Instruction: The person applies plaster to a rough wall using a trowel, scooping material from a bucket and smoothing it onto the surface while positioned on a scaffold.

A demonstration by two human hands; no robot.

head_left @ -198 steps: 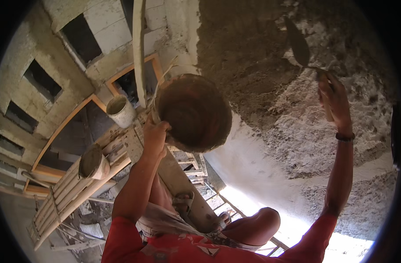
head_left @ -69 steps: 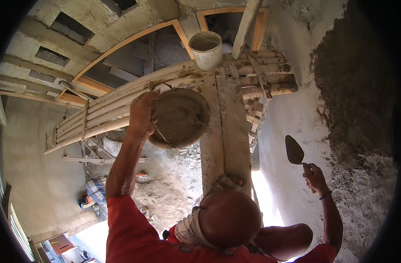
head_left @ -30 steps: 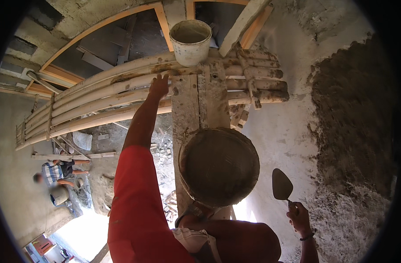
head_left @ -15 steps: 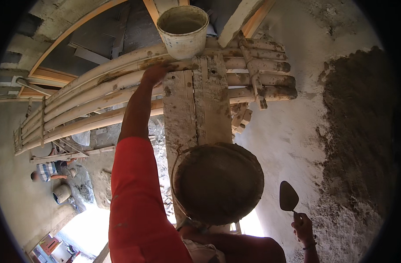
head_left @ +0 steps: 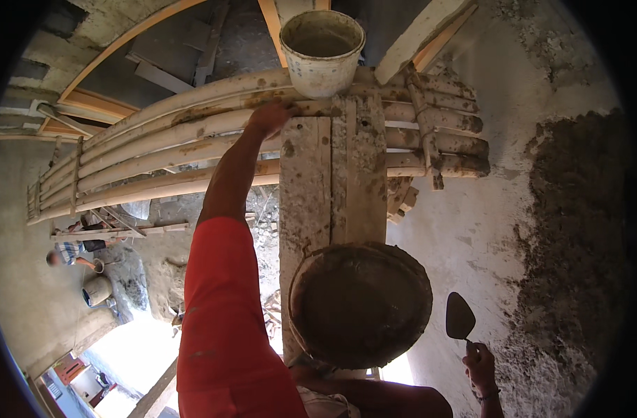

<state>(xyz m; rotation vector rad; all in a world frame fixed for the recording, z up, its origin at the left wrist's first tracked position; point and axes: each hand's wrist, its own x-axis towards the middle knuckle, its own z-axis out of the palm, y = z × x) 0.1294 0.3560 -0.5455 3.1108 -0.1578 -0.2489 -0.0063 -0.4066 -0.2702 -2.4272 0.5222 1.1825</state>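
Note:
My left hand [head_left: 271,120] reaches far ahead and rests on the wooden poles [head_left: 221,125] beside the plank's far end. Its fingers look stretched out, holding nothing. At the lower right, my right hand [head_left: 480,366] is closed around the handle of a pointing trowel [head_left: 460,317], its dark blade pointing up and away from me. Between my arms, a round mud-caked pan [head_left: 427,306] of grey mortar [head_left: 360,306] sits on the near part of the mortar-spotted planks [head_left: 304,188]. A whitish bucket [head_left: 325,73] stands on the poles just beyond my left hand.
To the right rises a wall [head_left: 451,244] with a dark patch of rough plaster [head_left: 576,230]. Slanting timber [head_left: 423,38] stands beyond the poles. Far below on the left, a person in a striped shirt [head_left: 69,252] bends near a barrel [head_left: 97,290].
The whole view has shifted, so the pan, planks and bucket lie farther right and lower. My left hand stays on the poles; the trowel is still in my right hand.

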